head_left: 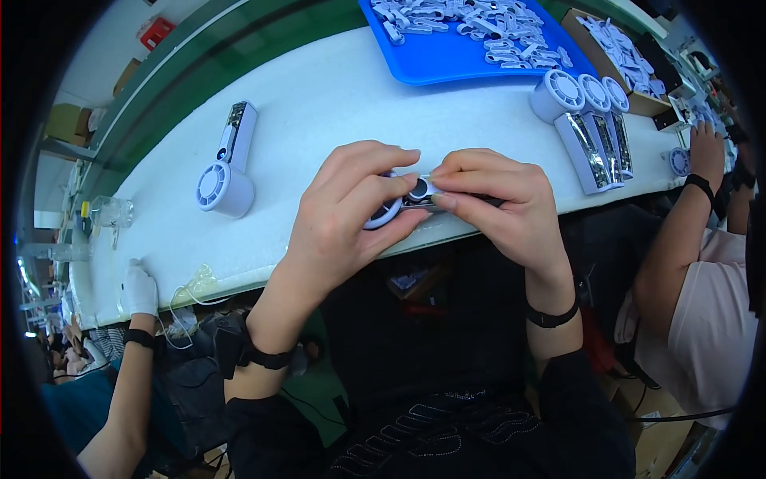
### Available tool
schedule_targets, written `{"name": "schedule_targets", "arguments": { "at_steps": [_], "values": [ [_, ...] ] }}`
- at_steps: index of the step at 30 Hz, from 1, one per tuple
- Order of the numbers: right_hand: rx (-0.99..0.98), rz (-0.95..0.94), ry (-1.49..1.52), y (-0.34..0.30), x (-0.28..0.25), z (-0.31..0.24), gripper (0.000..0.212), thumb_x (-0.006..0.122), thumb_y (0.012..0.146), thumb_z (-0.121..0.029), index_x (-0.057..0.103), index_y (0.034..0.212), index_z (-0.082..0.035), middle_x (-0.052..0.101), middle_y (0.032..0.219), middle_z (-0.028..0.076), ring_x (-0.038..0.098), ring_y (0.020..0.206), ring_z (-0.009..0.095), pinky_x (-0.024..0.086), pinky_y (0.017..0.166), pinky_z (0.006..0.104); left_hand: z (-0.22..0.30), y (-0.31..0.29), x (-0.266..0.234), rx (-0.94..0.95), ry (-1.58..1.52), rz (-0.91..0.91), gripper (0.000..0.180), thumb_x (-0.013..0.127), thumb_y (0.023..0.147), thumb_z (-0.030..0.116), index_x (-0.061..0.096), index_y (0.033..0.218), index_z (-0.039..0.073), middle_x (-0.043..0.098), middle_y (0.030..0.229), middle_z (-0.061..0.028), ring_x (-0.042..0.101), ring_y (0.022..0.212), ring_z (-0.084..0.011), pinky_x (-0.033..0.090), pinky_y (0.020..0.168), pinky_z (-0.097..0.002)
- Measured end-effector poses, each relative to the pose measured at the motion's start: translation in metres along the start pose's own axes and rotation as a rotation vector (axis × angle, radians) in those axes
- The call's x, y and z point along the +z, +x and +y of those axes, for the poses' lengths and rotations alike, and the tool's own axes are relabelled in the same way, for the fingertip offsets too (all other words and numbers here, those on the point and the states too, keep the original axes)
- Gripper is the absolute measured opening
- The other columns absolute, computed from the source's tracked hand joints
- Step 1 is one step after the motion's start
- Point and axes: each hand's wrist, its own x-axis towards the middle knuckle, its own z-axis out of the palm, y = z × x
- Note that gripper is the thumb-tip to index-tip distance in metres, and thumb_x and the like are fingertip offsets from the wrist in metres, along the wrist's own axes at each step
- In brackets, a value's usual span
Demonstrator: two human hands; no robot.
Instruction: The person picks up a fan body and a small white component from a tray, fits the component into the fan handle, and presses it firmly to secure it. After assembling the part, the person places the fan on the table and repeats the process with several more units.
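Note:
My left hand (339, 207) is closed around the round head of a pale lilac handheld fan (384, 214), which I hold just over the table's near edge. Against the fan's handle, my right hand (507, 195) pinches a small pale handle cover (420, 188) with a round dark spot, thumb and fingertips together. My fingers hide most of the handle and cover, so I cannot tell how far the cover is seated. To the left, another handheld fan (226, 188) lies with the circuit board in its handle exposed.
On the white tabletop (319, 104), a blue tray (419, 76) holds many loose pale parts. Several fans (586, 144) with exposed handles lie at the right, near a cardboard box (650, 104) of parts. A gloved hand (141, 289) is at left; another person's hand (706, 152) is at right.

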Motion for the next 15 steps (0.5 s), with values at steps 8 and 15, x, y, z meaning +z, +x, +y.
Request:
{"name": "schedule_targets", "arguments": {
  "at_steps": [8,15],
  "values": [
    [-0.082,0.016,-0.034,-0.002,0.000,0.000,0.016,0.082,0.086,0.003,0.083,0.102,0.004,0.081,0.104,0.013,0.076,0.098,0.026,0.060,0.085,0.0332,-0.001,-0.004,0.003,0.086,0.072,-0.002,0.029,0.093,0.073,0.008,0.074,0.096,0.004,0.079,0.116,-0.0070,0.073,0.106,-0.0299,0.062,0.085,-0.0370],
    [-0.176,-0.054,-0.197,0.006,-0.007,-0.011,0.020,0.084,0.085,0.002,0.082,0.104,0.003,0.081,0.106,0.015,0.078,0.096,0.027,0.061,0.084,0.0340,0.011,-0.004,0.000,0.090,0.140,0.005,0.027,0.091,0.076,0.011,0.073,0.095,0.005,0.078,0.117,-0.0065,0.073,0.109,-0.0288,0.061,0.092,-0.0411]
  ]
}}
